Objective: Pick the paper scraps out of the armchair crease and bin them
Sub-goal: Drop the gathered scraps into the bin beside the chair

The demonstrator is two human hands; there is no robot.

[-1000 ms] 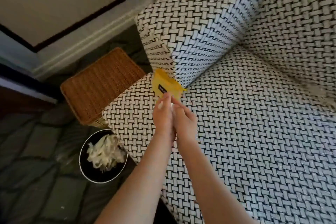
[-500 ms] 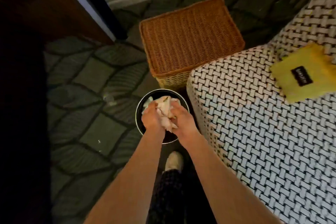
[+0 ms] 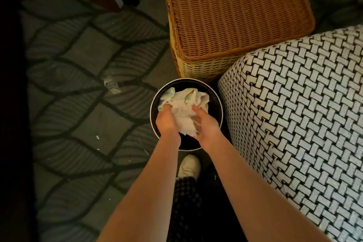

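Paper scraps (image 3: pixel 184 111) are one crumpled white wad sitting in the mouth of the round black bin (image 3: pixel 220 104). The left hand (image 3: pixel 167 123) and right hand (image 3: pixel 207 126) are both over the bin, fingers (image 3: pixel 197 108) curled round the wad from either side. The armchair (image 3: pixel 294 114) is just beside the bin, and the wicker basket (image 3: pixel 235 15) is right behind it.

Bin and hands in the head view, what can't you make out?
Bin bottom, head view: covered by the paper wad, left hand and right hand.
Armchair crease, head view: cut off by the frame edge; remaining scraps unknowable.
Pale specks on the rug, head view: too small to identify.
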